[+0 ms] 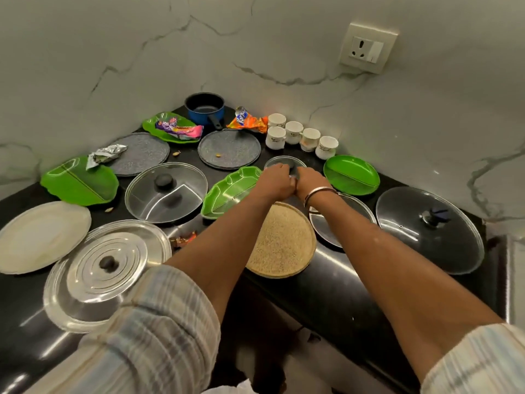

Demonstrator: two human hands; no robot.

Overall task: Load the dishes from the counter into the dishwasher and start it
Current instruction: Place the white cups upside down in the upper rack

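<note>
Step in hand, by my read: first pickup of dishes from black counter [341,280]; dishwasher not in view. Left hand [274,180] and right hand [309,180] meet over small glass lid [279,161], lying between speckled grey plate [229,148] and green divided plate [351,174]. Right fingers seem curled at its knob, mostly hidden; left fingers' state unclear. Next move likely calls for a firm knob grip and a lift clear of white cups [301,135].

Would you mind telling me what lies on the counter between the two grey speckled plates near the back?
In the head view, the grey plate on the left and the grey plate on the right have only bare black counter and one small tan crumb between them.
</note>
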